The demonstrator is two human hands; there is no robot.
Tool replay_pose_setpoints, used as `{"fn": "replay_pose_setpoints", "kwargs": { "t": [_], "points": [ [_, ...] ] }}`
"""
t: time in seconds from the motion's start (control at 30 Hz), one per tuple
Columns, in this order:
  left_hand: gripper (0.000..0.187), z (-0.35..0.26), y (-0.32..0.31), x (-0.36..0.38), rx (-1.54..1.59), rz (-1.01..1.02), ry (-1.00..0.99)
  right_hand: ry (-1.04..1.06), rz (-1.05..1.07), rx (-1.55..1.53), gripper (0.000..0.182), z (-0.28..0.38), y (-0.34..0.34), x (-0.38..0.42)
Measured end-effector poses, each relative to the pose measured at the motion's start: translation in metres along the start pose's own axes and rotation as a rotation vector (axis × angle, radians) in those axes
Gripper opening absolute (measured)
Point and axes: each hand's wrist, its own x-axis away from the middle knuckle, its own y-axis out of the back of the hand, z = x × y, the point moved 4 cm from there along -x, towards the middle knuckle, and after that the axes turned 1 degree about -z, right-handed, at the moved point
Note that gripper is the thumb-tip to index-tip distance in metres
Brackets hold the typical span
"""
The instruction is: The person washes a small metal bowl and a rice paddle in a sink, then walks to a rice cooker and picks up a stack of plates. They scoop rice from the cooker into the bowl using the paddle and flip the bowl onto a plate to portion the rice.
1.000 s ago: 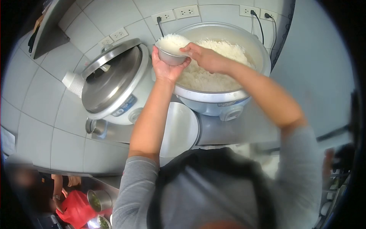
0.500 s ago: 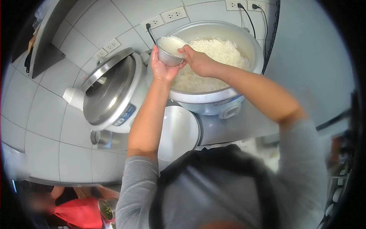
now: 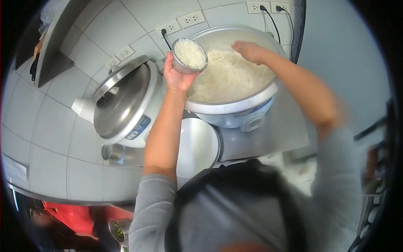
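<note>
My left hand [image 3: 179, 77] is wrapped around a small metal bowl [image 3: 184, 69], holding it up at the left rim of the big rice cooker [image 3: 228, 109]. Cooked white rice [image 3: 190, 54] fills the bowl to the top, its open side tilted toward me. Over the far right part of the cooker, my right hand [image 3: 252, 52] hovers close above the loose rice [image 3: 235, 80]. Its fingers point left and are partly hidden and blurred, so I cannot make out whether they hold anything.
A second cooker [image 3: 138, 126] with a tilted metal lid [image 3: 121, 101] stands at left. Stacked white cups [image 3: 83, 110], a metal container [image 3: 112, 152] and a round white basin [image 3: 197, 147] are nearby. Cords hang from wall outlets [image 3: 191, 19]. A person in red [image 3: 73, 218] is at lower left.
My right hand has left the bowl's rim and moved right, over the cooker. The bowl stays in my left hand, its heaped rice now showing. The person in red has shifted.
</note>
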Motion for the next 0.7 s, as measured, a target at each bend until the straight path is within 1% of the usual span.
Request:
{"fn": "replay_pose_setpoints", "kwargs": {
  "t": [0.07,0.13,0.2,0.3,0.33,0.4,0.43,0.53,0.63,0.7],
  "points": [
    [0.06,0.002,0.007,-0.005,-0.032,0.022,0.006,-0.035,0.042,-0.511,0.034,0.041,0.007,0.021],
    [0.056,0.002,0.017,-0.008,-0.071,0.019,0.003,0.003,0.078,-0.66,0.028,0.073,-0.016,0.029],
    [0.053,0.002,0.02,-0.013,-0.065,-0.005,0.023,0.049,0.087,-0.584,0.028,0.097,-0.047,0.044],
    [0.052,0.004,0.026,-0.008,-0.052,-0.026,0.023,0.041,0.109,-0.542,0.027,0.103,-0.06,0.052],
    [0.052,0.001,0.026,-0.008,-0.049,-0.027,0.012,0.045,0.155,-0.618,0.026,0.101,-0.054,0.051],
    [0.055,-0.011,0.019,-0.012,0.004,0.077,-0.067,0.055,0.254,-0.772,0.026,0.096,-0.032,0.051],
    [0.057,-0.015,0.014,-0.012,0.032,0.127,-0.107,0.091,0.174,-0.89,0.024,0.095,-0.025,0.054],
    [0.063,-0.027,-0.012,-0.007,-0.147,0.187,-0.276,-0.083,0.084,-1.177,0.021,0.086,-0.031,0.051],
    [0.069,-0.018,-0.022,-0.008,-0.332,0.136,-0.249,-0.103,0.133,-1.194,0.019,0.11,-0.062,0.063],
    [0.07,-0.02,-0.022,-0.009,-0.347,0.13,-0.246,-0.078,0.152,-1.179,0.018,0.112,-0.066,0.07]
  ]
}}
